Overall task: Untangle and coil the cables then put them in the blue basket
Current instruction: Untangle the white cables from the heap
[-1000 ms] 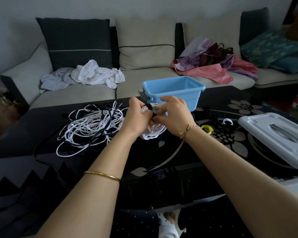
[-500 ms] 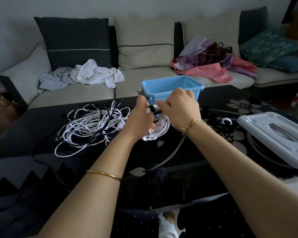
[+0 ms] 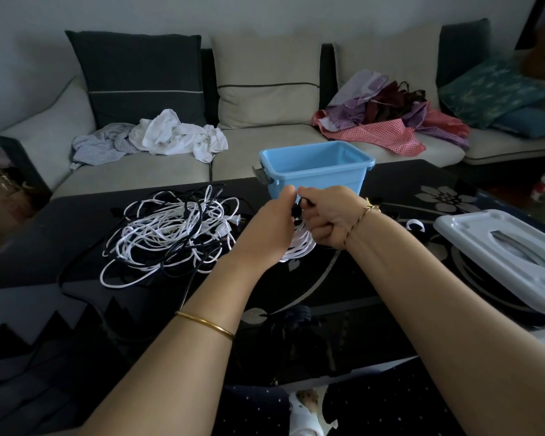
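Note:
Both my hands hold a coiled white cable (image 3: pixel 299 247) up off the table, just in front of the blue basket (image 3: pixel 318 174). My left hand (image 3: pixel 271 225) grips the coil from the left. My right hand (image 3: pixel 331 218) grips it from the right, fingers curled round a black tie (image 3: pixel 300 206) at the top of the coil. The basket looks empty. A tangled heap of white and black cables (image 3: pixel 170 237) lies on the dark table (image 3: pixel 359 278) to the left of my hands.
A white basket lid (image 3: pixel 504 250) lies at the table's right edge. A small white tie (image 3: pixel 416 225) lies near it. Behind the table stands a sofa with a white cloth (image 3: pixel 177 136) and a pile of red and purple clothes (image 3: pixel 390 121).
Both hands have lifted the white coil higher and closer to the blue basket. My right hand has closed tighter over the black tie.

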Demonstrator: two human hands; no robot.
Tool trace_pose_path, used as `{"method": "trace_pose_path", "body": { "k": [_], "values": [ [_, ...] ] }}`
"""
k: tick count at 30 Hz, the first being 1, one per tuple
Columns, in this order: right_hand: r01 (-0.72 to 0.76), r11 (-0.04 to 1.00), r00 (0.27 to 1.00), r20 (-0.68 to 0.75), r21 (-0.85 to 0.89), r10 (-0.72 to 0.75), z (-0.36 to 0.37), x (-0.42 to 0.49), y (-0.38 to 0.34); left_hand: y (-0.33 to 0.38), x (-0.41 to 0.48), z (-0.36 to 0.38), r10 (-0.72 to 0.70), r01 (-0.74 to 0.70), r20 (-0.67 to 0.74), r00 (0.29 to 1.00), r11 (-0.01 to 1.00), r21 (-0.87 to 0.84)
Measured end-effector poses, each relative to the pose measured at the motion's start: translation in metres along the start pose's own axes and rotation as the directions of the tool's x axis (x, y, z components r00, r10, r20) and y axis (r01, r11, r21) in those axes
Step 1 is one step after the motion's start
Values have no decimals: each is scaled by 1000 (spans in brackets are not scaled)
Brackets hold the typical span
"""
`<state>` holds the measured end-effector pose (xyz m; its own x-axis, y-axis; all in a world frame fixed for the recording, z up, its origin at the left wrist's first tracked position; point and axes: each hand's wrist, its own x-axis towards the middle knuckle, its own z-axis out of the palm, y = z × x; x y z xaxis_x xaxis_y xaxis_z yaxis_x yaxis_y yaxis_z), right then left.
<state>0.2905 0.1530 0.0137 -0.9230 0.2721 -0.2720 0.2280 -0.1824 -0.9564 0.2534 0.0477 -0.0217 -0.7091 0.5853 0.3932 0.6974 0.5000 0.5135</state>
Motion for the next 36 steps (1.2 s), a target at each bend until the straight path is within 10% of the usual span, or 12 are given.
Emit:
{"method": "trace_pose_path", "body": {
  "k": [11,20,27,31,36],
  "values": [
    [-32,961,998,-60,-275,16,-14,3,-11,2,-5,-3,42,-7,161,986,977,-211],
    [-102,993,994,-33,-57,101,-18,3,-7,-2,0,4,52,-42,42,998,976,-212],
    [206,949,962,-125,-240,-241,-12,-9,-9,-3,6,-4,-76,68,-9,997,929,-364],
    [383,635,822,-66,-671,-565,-13,-9,-9,-1,4,-9,-97,93,8,995,924,-372],
    [296,606,861,-68,-738,-503,-18,9,-6,-3,2,-9,-92,114,79,993,926,-359]
  ]
}}
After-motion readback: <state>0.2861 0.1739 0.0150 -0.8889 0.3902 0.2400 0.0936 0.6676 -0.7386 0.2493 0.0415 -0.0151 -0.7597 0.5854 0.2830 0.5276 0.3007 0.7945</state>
